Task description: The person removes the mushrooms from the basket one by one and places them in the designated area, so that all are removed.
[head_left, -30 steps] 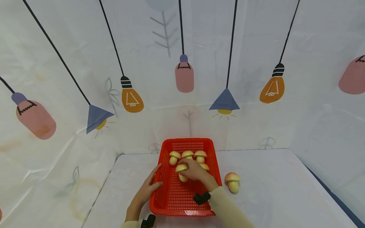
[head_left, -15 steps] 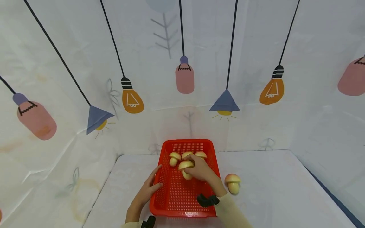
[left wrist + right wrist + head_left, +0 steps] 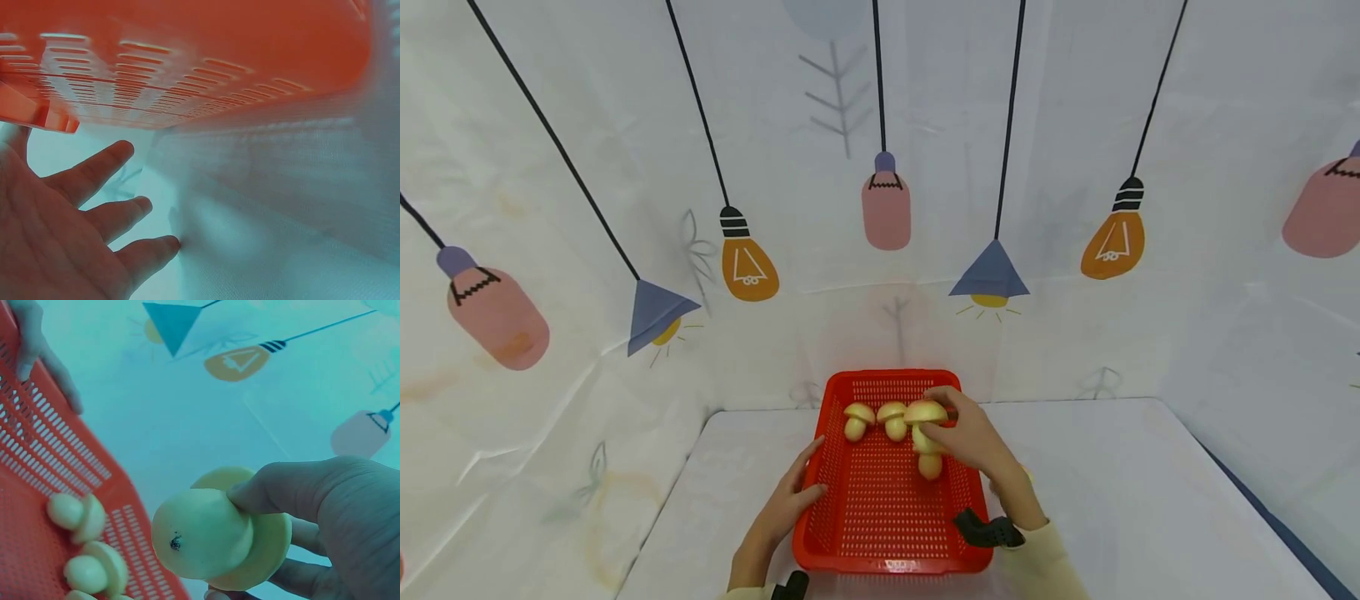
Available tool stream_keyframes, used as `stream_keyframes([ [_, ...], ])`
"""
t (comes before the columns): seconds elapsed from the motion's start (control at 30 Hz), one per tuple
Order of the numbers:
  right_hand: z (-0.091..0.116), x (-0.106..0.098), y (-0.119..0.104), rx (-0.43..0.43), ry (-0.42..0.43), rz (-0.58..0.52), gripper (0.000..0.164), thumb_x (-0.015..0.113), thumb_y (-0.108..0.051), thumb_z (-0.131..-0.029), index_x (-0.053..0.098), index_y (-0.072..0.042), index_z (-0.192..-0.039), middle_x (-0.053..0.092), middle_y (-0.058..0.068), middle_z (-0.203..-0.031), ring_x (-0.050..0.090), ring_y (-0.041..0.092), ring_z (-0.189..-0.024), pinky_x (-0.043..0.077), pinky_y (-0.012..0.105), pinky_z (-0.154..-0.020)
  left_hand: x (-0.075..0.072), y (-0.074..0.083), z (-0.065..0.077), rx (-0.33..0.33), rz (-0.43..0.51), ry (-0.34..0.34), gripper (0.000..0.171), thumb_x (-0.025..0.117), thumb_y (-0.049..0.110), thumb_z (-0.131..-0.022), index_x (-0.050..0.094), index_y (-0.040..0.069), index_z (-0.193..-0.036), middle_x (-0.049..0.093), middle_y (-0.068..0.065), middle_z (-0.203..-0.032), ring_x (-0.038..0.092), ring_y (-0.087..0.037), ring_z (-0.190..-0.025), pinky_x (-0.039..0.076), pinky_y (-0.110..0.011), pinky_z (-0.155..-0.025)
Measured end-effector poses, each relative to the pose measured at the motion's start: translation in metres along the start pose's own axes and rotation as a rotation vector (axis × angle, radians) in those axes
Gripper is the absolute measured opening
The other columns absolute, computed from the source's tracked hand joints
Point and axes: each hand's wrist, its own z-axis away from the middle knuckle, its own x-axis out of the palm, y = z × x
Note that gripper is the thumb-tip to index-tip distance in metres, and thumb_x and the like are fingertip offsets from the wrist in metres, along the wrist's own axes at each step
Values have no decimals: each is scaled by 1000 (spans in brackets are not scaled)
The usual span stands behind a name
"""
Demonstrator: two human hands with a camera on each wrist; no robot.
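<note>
My right hand pinches a pale yellow mushroom by thumb and fingers above the right side of a red plastic basket. In the right wrist view the held mushroom shows its round stem end with a dark spot. Two mushrooms stand at the back of the basket, one at the left and one in the middle. Another mushroom sits just below the held one, partly covered. My left hand rests at the basket's left rim. Its fingers are spread and straight in the left wrist view.
The basket stands on a white-covered table, close to the back wall cloth printed with lamps. Beyond the right side of the basket, a mushroom is mostly hidden behind my right forearm.
My right hand has moved right and slightly back with the mushroom, from the basket's middle to its right side. Its forearm now covers the mushroom on the table. The left hand stays put.
</note>
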Motion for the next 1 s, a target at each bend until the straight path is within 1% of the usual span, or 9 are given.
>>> stream_keyframes([
  [0.07, 4, -6, -2, 18, 15, 10, 47, 76, -21, -93, 62, -9, -136, 67, 8, -126, 61, 27, -111, 52, 33, -83, 0, 1, 0, -4, -1, 3, 77, 57, 9, -97, 23, 23, -164, 42, -32, -152, 58, -37, -122, 55, -38, -91],
  [0.23, 16, -21, 3, 13, 39, 39, 47, 75, -21, -93, 62, -9, -136, 67, 11, -129, 61, 30, -110, 54, 33, -80, 2, 1, 0, -2, -2, 3, 77, 57, 8, -97, 23, 21, -165, 41, -32, -153, 58, -38, -123, 54, -35, -91],
  [0.33, 24, -28, 7, 13, 59, 55, 46, 76, -22, -93, 62, -9, -135, 64, 14, -135, 62, 35, -114, 56, 38, -84, 2, 1, 0, -4, -7, 12, 77, 58, 9, -97, 24, 21, -165, 41, -32, -153, 57, -38, -123, 54, -35, -91],
  [0.47, 30, -36, 15, 30, 85, 58, 46, 77, -22, -92, 63, -11, -134, 63, 14, -136, 62, 38, -117, 57, 42, -87, 2, 1, 0, -1, -15, 24, 76, 58, 9, -96, 25, 22, -164, 43, -31, -152, 58, -37, -123, 54, -35, -90],
  [0.57, 34, -40, 20, 49, 106, 41, 45, 77, -20, -92, 63, -12, -134, 63, 14, -136, 62, 38, -117, 57, 38, -84, 1, 0, 0, 4, -19, 19, 76, 57, 9, -97, 24, 22, -164, 42, -31, -153, 57, -38, -124, 53, -34, -91],
  [0.67, 39, -45, 23, 65, 124, 35, 46, 77, -18, -92, 62, -10, -135, 62, 17, -137, 62, 39, -117, 57, 37, -82, 1, 0, 1, 2, -18, 19, 76, 57, 9, -97, 24, 22, -165, 42, -32, -153, 57, -39, -125, 53, -34, -91],
  [0.73, 42, -49, 25, 80, 136, 46, 46, 77, -18, -92, 62, -11, -135, 61, 18, -138, 62, 41, -117, 58, 38, -83, 2, 0, 1, -2, -19, 23, 77, 57, 9, -97, 24, 23, -165, 42, -32, -153, 57, -38, -124, 53, -34, -91],
  [0.9, 49, -57, 32, 96, 162, 82, 48, 77, -19, -92, 62, -9, -136, 63, 18, -136, 63, 44, -118, 58, 48, -88, 4, 2, 1, -8, -22, 34, 77, 57, 10, -96, 25, 25, -164, 44, -31, -151, 59, -37, -122, 54, -37, -91],
  [1.0, 52, -61, 37, 79, 179, 96, 48, 78, -18, -92, 63, -8, -136, 65, 17, -135, 63, 44, -120, 58, 48, -90, 4, 2, 1, -10, -20, 43, 77, 58, 10, -96, 26, 25, -164, 44, -30, -152, 58, -37, -123, 53, -37, -91],
])
